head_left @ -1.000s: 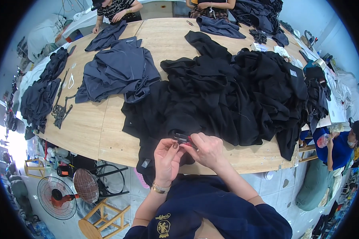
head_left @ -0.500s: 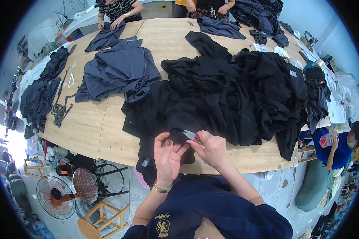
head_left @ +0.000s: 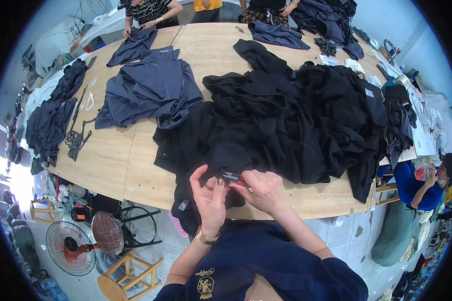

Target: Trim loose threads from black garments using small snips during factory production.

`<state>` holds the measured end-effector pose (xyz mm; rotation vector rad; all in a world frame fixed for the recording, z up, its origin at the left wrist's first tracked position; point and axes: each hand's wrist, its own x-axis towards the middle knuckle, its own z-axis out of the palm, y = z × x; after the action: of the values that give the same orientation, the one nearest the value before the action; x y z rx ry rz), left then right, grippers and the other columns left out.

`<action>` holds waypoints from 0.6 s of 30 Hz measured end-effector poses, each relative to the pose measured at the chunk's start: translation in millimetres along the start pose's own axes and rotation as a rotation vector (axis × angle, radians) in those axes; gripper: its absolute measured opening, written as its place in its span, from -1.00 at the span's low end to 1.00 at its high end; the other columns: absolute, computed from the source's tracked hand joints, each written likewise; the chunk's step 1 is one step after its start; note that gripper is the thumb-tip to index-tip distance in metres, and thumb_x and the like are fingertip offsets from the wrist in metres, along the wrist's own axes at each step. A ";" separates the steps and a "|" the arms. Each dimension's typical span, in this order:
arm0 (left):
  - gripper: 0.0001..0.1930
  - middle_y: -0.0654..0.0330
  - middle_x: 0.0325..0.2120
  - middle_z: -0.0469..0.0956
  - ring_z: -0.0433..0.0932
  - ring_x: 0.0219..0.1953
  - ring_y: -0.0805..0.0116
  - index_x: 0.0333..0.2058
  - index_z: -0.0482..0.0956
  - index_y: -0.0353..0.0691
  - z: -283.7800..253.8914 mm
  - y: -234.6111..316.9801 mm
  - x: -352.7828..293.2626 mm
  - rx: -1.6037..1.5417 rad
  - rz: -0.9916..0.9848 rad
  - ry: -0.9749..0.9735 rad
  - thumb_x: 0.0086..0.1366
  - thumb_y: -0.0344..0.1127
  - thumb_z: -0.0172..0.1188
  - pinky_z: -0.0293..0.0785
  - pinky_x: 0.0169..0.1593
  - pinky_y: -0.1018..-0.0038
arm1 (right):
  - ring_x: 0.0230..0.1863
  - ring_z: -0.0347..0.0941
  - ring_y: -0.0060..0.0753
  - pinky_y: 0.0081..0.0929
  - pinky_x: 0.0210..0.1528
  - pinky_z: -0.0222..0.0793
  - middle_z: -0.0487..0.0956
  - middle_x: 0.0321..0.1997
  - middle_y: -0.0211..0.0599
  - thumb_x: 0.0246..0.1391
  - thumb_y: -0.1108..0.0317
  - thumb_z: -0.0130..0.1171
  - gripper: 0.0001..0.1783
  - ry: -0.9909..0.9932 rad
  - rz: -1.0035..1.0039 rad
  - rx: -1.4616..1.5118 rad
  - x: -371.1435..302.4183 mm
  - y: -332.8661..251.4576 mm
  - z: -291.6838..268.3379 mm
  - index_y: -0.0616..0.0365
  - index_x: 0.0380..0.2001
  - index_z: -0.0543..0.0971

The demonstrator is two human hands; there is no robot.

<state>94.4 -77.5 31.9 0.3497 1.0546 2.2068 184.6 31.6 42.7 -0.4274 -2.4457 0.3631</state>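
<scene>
Gripping snips (head_left: 231, 176), right hand (head_left: 263, 189), clear cup (head_left: 425, 172), reddish contents (head_left: 419, 174)

We've got the main garment heap (head_left: 286, 130) on the table (head_left: 155, 180), mid to right. Our left hand (head_left: 209, 203) and right hand (head_left: 262, 191) are over its near edge, snips (head_left: 231, 176) in the right. Second garment pile (head_left: 148, 93) sits left of the heap, cords (head_left: 76, 142) further left. Behind, near the table's far edge, we see a loose garment (head_left: 277, 36). Fan (head_left: 71, 245) and stool (head_left: 111, 289): floor, near left.
</scene>
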 end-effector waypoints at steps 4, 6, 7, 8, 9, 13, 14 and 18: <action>-0.52 0.25 -0.38 0.41 0.49 -0.28 0.48 0.12 0.08 -0.14 2.8 1.4 -0.3 -0.025 0.003 0.004 0.27 -0.56 -0.01 0.52 -0.06 0.32 | -0.73 0.32 -0.36 -0.54 -0.63 0.19 0.38 -0.70 -0.32 -0.09 0.20 0.29 -0.73 0.035 0.036 0.099 1.0 2.6 3.8 0.12 -0.54 0.44; -0.51 0.23 -0.35 0.44 0.50 -0.28 0.46 0.11 0.09 -0.13 3.6 3.6 1.3 -0.113 -0.050 0.027 0.25 -0.58 0.01 0.53 -0.06 0.33 | -0.72 0.31 -0.44 -0.59 -0.62 0.19 0.40 -0.68 -0.39 -0.03 0.22 0.24 -0.75 0.045 0.222 0.279 -1.5 1.5 7.0 0.13 -0.51 0.44; -0.50 0.20 -0.33 0.48 0.52 -0.27 0.44 0.10 0.10 -0.13 3.1 4.4 1.9 -0.201 -0.104 0.049 0.23 -0.60 0.02 0.54 -0.06 0.34 | -0.72 0.30 -0.52 -0.64 -0.61 0.19 0.42 -0.65 -0.46 0.04 0.24 0.20 -0.76 0.055 0.409 0.458 -2.8 1.6 9.0 0.15 -0.48 0.43; -0.50 0.20 -0.33 0.48 0.52 -0.27 0.44 0.10 0.10 -0.13 1.7 4.4 2.6 -0.202 -0.105 0.047 0.23 -0.60 0.02 0.54 -0.06 0.34 | -0.72 0.30 -0.52 -0.64 -0.61 0.19 0.42 -0.65 -0.46 0.04 0.24 0.20 -0.76 0.056 0.410 0.456 -3.5 4.9 12.5 0.15 -0.48 0.43; -0.49 0.21 -0.33 0.47 0.53 -0.28 0.44 0.10 0.10 -0.13 -0.6 3.4 3.8 -0.215 -0.137 0.055 0.23 -0.60 0.03 0.56 -0.08 0.33 | -0.71 0.23 -0.63 -0.68 -0.60 0.16 0.39 -0.65 -0.52 0.05 0.29 0.19 -0.79 0.076 0.498 0.713 -4.0 10.1 18.1 0.18 -0.45 0.43; -0.47 0.22 -0.34 0.47 0.52 -0.30 0.47 0.11 0.10 -0.12 -2.6 4.1 4.2 -0.172 -0.181 0.094 0.21 -0.59 0.06 0.60 -0.16 0.35 | -0.59 0.08 -0.82 -0.76 -0.56 0.07 0.29 -0.63 -0.64 0.03 0.40 0.21 -0.83 -0.004 0.611 0.982 6.9 0.0 10.4 0.22 -0.36 0.45; -0.47 0.22 -0.34 0.47 0.52 -0.30 0.47 0.11 0.10 -0.12 -2.5 3.8 3.8 -0.172 -0.181 0.094 0.21 -0.59 0.06 0.60 -0.16 0.35 | -0.57 0.10 -0.82 -0.77 -0.54 0.08 0.32 -0.62 -0.63 0.02 0.42 0.22 -0.83 -0.091 0.588 0.879 9.0 -2.3 7.4 0.23 -0.35 0.46; -0.45 0.25 -0.37 0.48 0.52 -0.34 0.52 0.11 0.10 -0.11 -4.3 3.1 2.8 -0.131 -0.144 0.097 0.20 -0.58 0.08 0.60 -0.21 0.41 | -0.52 0.19 -0.84 -0.80 -0.49 0.15 0.40 -0.57 -0.58 0.04 0.50 0.16 -0.92 0.124 0.526 0.983 4.1 0.5 23.3 0.25 -0.37 0.48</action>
<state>88.8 -79.6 31.4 0.1059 0.9493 2.1674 167.1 30.1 26.8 -0.5970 -1.7065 1.5898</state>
